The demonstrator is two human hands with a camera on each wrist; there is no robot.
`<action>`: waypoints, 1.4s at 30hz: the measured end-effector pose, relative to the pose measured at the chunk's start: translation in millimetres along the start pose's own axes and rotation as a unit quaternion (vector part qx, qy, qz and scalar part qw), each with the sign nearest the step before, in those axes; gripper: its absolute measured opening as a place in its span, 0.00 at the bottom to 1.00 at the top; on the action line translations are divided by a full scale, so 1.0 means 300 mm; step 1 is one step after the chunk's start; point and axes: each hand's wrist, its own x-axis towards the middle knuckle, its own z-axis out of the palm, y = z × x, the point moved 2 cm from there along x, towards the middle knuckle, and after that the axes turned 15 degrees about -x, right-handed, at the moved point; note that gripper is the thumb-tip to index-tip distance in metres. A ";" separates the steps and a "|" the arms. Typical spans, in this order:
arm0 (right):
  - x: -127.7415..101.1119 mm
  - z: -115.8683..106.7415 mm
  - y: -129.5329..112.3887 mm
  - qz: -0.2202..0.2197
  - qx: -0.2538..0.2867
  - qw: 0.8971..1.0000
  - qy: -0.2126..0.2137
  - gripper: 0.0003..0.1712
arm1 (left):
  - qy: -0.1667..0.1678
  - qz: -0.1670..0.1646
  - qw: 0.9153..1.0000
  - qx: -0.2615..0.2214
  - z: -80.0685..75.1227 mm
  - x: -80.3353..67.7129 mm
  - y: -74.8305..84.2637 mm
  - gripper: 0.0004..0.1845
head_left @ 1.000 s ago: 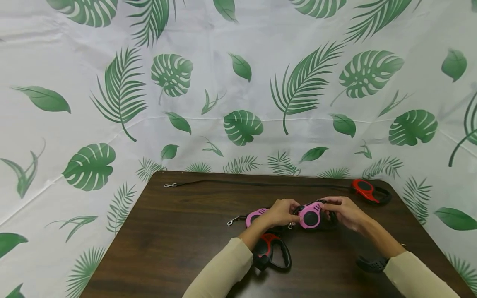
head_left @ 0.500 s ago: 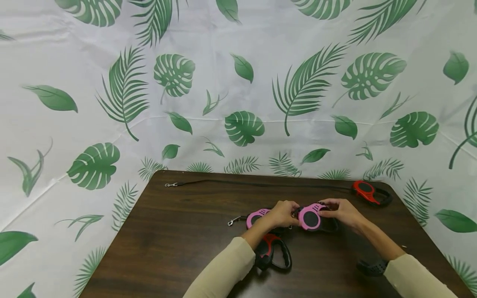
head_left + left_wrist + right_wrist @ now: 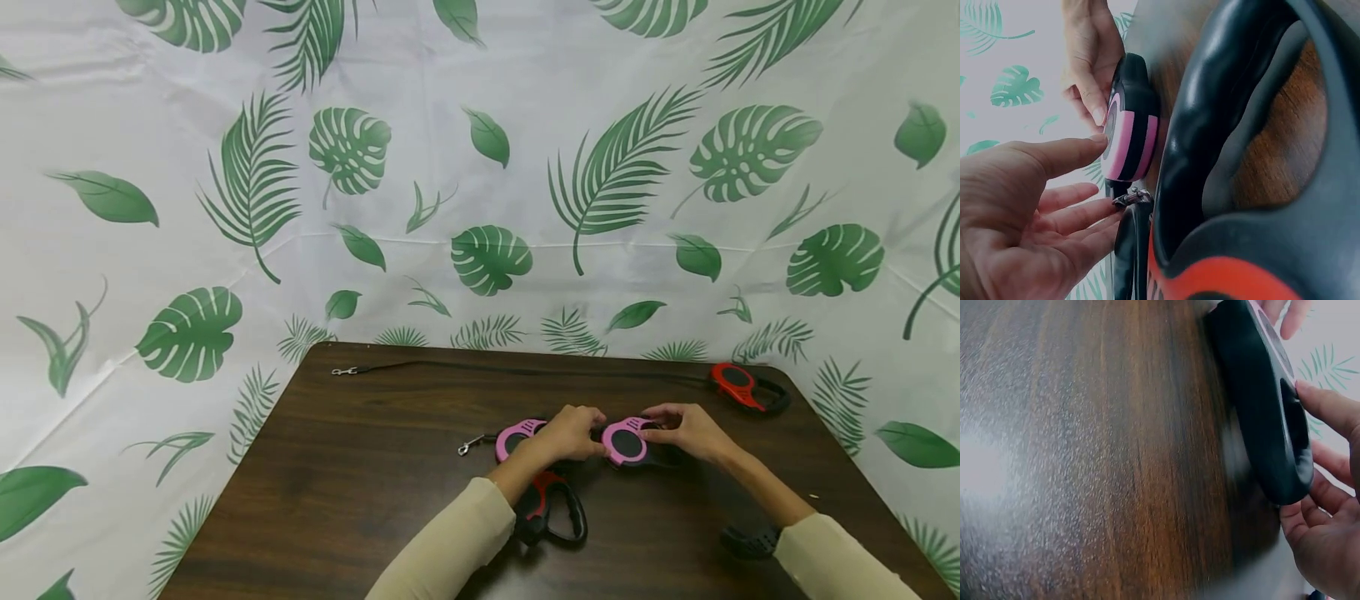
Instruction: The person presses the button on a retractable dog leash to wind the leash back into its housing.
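Nearest the front edge of the tabletop (image 3: 337,500), a red-and-black retractable leash (image 3: 532,504) lies beside the left forearm; the sleeve is best lifted clear of it. Beyond, right of centre, a pink retractable leash (image 3: 625,444) sits between the hands. The right hand (image 3: 690,432) pinches its handle end, and should steady it there; the left hand (image 3: 572,433), fingers loosely extended near a metal clip (image 3: 1133,197), had better avoid snagging the second pink leash (image 3: 512,439). A red leash (image 3: 735,379) occupies the far right corner.
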 end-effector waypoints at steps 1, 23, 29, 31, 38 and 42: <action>0.000 0.000 0.001 -0.001 -0.005 1.000 0.003 0.30 | -0.002 0.005 1.000 0.000 -0.001 -0.003 -0.001 0.28; -0.071 -0.123 0.070 -0.069 -0.150 0.984 0.073 0.32 | 0.101 0.118 0.988 -0.007 -0.301 -0.174 -0.259 0.22; -0.091 -0.164 0.134 -0.090 -0.210 0.965 0.126 0.32 | 0.138 0.106 0.985 0.020 -0.420 -0.231 -0.378 0.21; -0.096 -0.181 0.156 -0.092 -0.225 0.960 0.135 0.32 | 0.153 0.097 0.983 0.026 -0.460 -0.252 -0.423 0.22; -0.109 -0.238 0.218 -0.092 -0.269 0.947 0.153 0.34 | 0.194 0.054 0.978 0.058 -0.594 -0.356 -0.569 0.25; -0.121 -0.263 0.256 -0.090 -0.284 0.940 0.168 0.36 | 0.211 0.045 0.973 0.079 -0.650 -0.416 -0.646 0.27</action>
